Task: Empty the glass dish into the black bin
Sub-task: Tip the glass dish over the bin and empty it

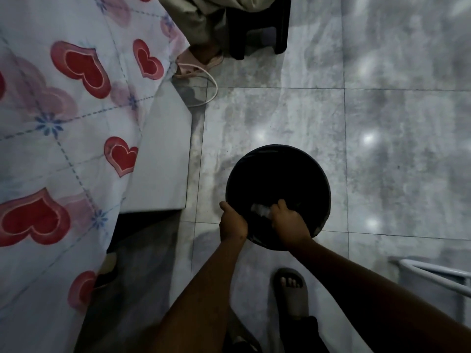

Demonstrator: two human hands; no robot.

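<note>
The bin (277,179) stands on the floor (382,123) beside the bed (63,123). The left hand (232,222) grips the bin's near rim, fingers curled over it. The right hand (289,221) holds the glass dish (260,209) just inside the bin's mouth, fingers wrapped around its edge. The dish looks small, stiff, smooth and breakable, so a firm rim grip suits it best.

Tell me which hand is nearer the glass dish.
Right. The right hand is on the glass dish inside the black bin's mouth; the left hand grips the bin's near-left rim, apart from the dish.
</note>
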